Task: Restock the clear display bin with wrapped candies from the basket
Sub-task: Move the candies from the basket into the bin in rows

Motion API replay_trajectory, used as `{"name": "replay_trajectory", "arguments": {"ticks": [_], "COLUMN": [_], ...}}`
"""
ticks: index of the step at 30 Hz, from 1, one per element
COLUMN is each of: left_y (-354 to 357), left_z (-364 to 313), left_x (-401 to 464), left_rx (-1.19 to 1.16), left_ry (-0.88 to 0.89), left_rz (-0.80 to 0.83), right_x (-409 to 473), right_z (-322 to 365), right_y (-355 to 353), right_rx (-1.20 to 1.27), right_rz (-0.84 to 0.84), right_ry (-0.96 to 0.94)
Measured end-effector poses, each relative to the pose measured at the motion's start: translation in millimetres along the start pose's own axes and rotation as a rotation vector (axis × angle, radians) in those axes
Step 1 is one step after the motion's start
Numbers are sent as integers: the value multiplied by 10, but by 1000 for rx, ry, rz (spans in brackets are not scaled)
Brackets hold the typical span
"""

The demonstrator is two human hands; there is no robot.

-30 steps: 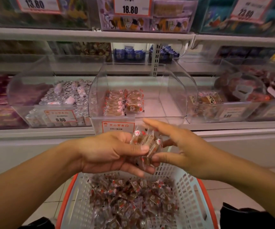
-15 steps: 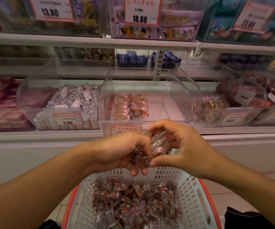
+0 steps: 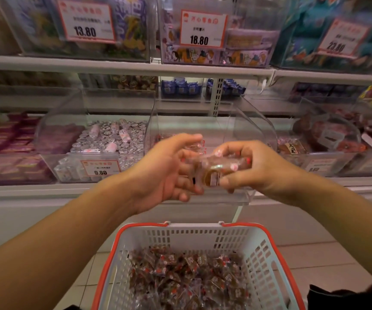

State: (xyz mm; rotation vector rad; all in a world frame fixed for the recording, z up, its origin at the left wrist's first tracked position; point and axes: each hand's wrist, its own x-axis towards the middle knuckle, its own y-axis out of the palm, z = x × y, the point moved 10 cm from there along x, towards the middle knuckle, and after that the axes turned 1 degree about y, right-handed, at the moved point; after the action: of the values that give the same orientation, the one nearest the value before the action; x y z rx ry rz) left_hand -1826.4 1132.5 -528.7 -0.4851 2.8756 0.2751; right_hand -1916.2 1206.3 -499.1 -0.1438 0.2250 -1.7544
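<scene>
Basket (image 3: pixel 276 260), nearest item: white slotted plastic with an orange-red rim, standing low in front of the shelving. Its bottom holds a loose heap of wrapped candies (image 3: pixel 189 274), each a dark brown piece in clear film with small red and white marks.

Hands, above and beyond the basket, raised to the level of the bin front. Right hand (image 3: pixel 254 168) has thumb and fingers curled round a small bundle of candies (image 3: pixel 216 168), brown pieces in clear crinkled wrap, blurred by motion. Left hand (image 3: pixel 164 173) is just beside it, fingers loosely extended and reaching under the bundle; whether it grips any wrapper cannot be told.

Clear display bin (image 3: pixel 243 130), behind the hands on the lower shelf: transparent curved walls, open top. Its contents are mostly hidden by the hands.

Neighbouring bin (image 3: pixel 104 139), to the left: silver-wrapped rounds and pink-and-white rolls, price tag 9.80.

Change from half a second ago: both hands then met lower, close over the basket rim, each pinching the bundle; they have risen to the bin front, and the left hand's fingers have loosened.
</scene>
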Motion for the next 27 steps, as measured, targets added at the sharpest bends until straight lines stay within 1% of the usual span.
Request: {"name": "replay_trajectory", "arguments": {"ticks": [2, 3, 4, 5, 6, 7, 8, 9, 10, 12, 16, 20, 25, 27], "left_y": [-288, -463, -642, -802, -898, -898, -846, -795, -760, -719, -678, -704, -736, -747], "left_z": [-87, -136, -202, -303, -435, -559, -630, -654, -650, -615, -612, -602, -578, -565], "left_x": [7, -14, -70, -154, -247, -313, -349, -363, -357, -306, -257, -239, -231, -222], "left_rx": [-57, -51, 3, 146, 386, 662, 921, 1124, 1267, 1434, 1513, 1518, 1515, 1511], "left_ry": [65, 113, 177, 261, 357, 447, 504, 531, 542, 533, 554, 554, 565, 565], "left_rz": [-192, -324, -467, -611, -725, -779, -791, -785, -768, -727, -713, -720, -717, -713], "right_x": [181, 294, 412, 527, 638, 750, 858, 953, 1033, 1157, 1327, 1388, 1380, 1349], "right_z": [-13, -28, -36, -41, -59, -97, -157, -236, -322, -462, -636, -732, -692, -694], "right_y": [-180, -321, -465, -604, -714, -788, -822, -816, -788, -684, -472, -343, -359, -393], "right_rx": [105, 134, 115, 30, -108, -258, -387, -481, -547, -624, -730, -942, -1007, -1021], "right_rz": [-105, -183, -258, -320, -357, -362, -338, -296, -252, -178, -113, -63, -107, -120], "right_ry": [39, 59, 81, 108, 145, 188, 230, 268, 302, 345, 381, 398, 382, 410]}}
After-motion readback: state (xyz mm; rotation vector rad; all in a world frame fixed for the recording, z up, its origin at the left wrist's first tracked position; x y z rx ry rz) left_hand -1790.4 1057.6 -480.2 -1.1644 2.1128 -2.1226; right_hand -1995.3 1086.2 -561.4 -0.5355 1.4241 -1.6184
